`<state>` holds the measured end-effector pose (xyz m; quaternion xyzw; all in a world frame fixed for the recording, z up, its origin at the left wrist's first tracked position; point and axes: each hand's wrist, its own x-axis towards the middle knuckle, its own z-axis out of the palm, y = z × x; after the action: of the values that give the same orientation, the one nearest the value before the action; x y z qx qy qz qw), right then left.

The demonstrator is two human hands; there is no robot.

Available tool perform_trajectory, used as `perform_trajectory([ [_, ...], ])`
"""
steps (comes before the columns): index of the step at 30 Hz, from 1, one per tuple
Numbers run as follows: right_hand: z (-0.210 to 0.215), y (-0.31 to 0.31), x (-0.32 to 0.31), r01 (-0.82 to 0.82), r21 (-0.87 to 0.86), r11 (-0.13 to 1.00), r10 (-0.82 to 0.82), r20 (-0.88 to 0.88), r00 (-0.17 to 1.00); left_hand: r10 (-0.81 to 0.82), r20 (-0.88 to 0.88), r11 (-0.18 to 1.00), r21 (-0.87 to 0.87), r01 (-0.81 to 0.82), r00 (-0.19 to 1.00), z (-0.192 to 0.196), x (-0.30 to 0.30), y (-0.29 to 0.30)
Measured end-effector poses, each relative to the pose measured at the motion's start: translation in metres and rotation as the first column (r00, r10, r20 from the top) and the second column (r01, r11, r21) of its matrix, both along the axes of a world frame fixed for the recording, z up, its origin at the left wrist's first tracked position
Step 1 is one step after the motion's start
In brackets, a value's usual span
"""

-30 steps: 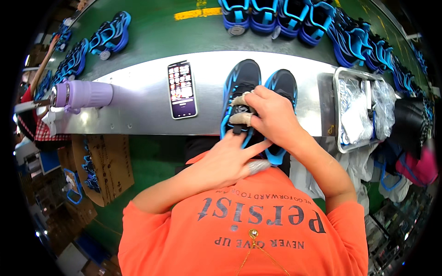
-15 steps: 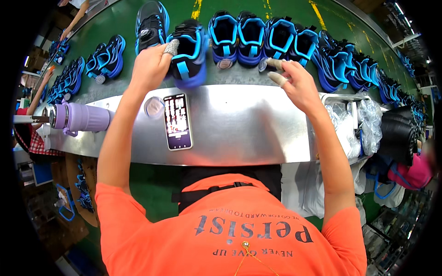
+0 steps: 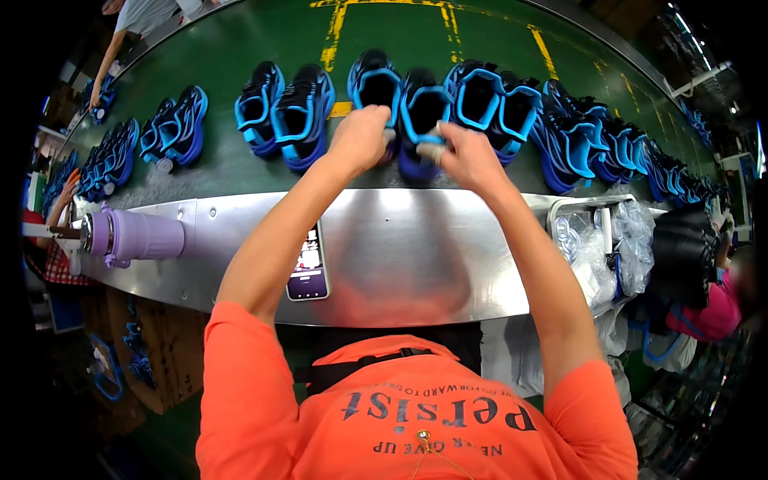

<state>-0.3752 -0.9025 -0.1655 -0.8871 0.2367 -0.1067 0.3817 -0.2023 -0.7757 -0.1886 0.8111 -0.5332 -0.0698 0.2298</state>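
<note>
Two black running shoes with bright blue collars and blue soles stand heel toward me at the bench edge. My left hand (image 3: pixel 362 138) is closed at the heel of the left shoe (image 3: pixel 376 86), its fingertips mostly hidden behind the hand. At the right shoe (image 3: pixel 424 112), my right hand (image 3: pixel 470 154) pinches the heel, with pale covers on the thumb and a finger. The right shoe's heel is slightly blurred. Any small piece between the fingers cannot be made out. Left of them, another pair of matching shoes (image 3: pixel 300 128) stands side by side, untouched.
More pairs of shoes (image 3: pixel 480 96) line the green belt (image 3: pixel 384 24) on both sides. On the metal bench (image 3: pixel 400 248) are a phone (image 3: pixel 310 268), partly under my left forearm, and a purple bottle (image 3: pixel 148 234). A tray (image 3: pixel 556 220) with clear plastic bags stands right. Other people work at the edges.
My left hand has left the shoe of the left pair and moved right to the middle pair. My right hand has come left and down onto the same pair. The left pair now stands level together.
</note>
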Motion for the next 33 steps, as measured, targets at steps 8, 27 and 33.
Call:
perform_trajectory([
  [8, 0.034, 0.115, -0.196, -0.233, 0.459, 0.857, 0.291, -0.059, 0.955, -0.316, -0.241, 0.945, 0.01, 0.327, 0.918, 0.062, -0.168, 0.176],
  [27, 0.022, 0.113, -0.178, 0.077, 0.169, 0.983, -0.074, -0.027, 0.997, -0.144, -0.235, 0.983, -0.146, 0.112, 0.961, 0.049, -0.181, 0.142],
  [33, 0.048, 0.13, -0.191, -0.144, 0.018, 0.989, 0.141, 0.103, 0.985, -0.197, -0.283, 0.98, -0.077, 0.183, 0.939, 0.049, -0.175, 0.161],
])
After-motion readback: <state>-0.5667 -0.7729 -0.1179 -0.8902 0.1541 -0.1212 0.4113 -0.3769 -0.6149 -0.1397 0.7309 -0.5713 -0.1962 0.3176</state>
